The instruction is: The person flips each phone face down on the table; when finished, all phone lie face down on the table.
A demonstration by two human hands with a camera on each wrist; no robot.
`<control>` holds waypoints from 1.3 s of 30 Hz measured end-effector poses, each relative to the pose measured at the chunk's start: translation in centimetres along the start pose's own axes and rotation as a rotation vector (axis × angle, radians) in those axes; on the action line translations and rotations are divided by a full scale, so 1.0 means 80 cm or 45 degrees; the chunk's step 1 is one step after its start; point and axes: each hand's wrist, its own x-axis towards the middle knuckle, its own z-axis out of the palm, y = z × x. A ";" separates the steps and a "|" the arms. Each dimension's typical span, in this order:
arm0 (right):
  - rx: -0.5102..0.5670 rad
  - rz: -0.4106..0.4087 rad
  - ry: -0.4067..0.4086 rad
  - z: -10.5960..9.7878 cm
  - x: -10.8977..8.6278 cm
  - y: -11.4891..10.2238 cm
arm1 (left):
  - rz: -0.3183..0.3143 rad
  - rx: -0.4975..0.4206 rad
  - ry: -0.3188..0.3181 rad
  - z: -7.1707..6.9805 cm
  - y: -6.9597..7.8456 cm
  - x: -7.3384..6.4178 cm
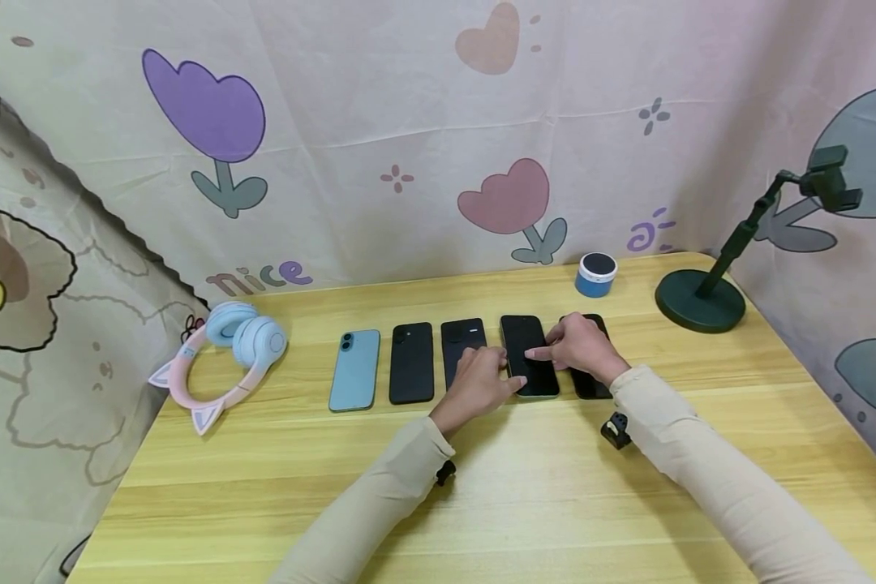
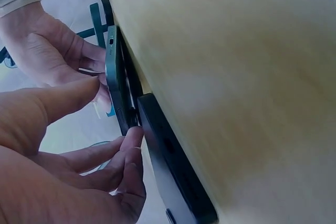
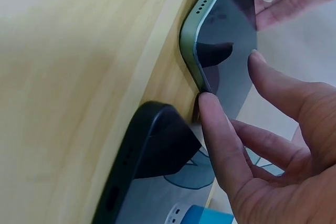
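Five smartphones lie in a row on the table. Both hands are at a black-screened phone with a pale green frame (image 1: 527, 337), screen up. My left hand (image 1: 477, 380) holds its left edge, fingertips at the side and thumb over the screen. From the other side, my right hand (image 1: 582, 347) grips the right edge, index finger (image 3: 218, 124) against the frame. Left of it lie a dark phone (image 1: 461, 331), partly behind my left hand, a black phone (image 1: 411, 365) and a light blue phone (image 1: 354, 371). Another black phone (image 1: 590, 385) is partly covered by my right hand.
Pink and blue cat-ear headphones (image 1: 222, 401) lie at the table's left. A small blue and white cylinder (image 1: 594, 280) stands at the back, near a dark green stand (image 1: 701, 300) with a jointed arm. Patterned cloth (image 1: 380, 97) hangs behind the wooden table (image 1: 540, 503).
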 end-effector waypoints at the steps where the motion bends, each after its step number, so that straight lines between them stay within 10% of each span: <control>1: 0.007 0.005 -0.005 0.001 0.000 0.000 | 0.000 -0.009 -0.001 -0.001 0.000 -0.001; 39: 0.468 0.041 -0.162 0.016 0.000 -0.008 | 0.073 -0.293 0.133 -0.021 0.008 -0.008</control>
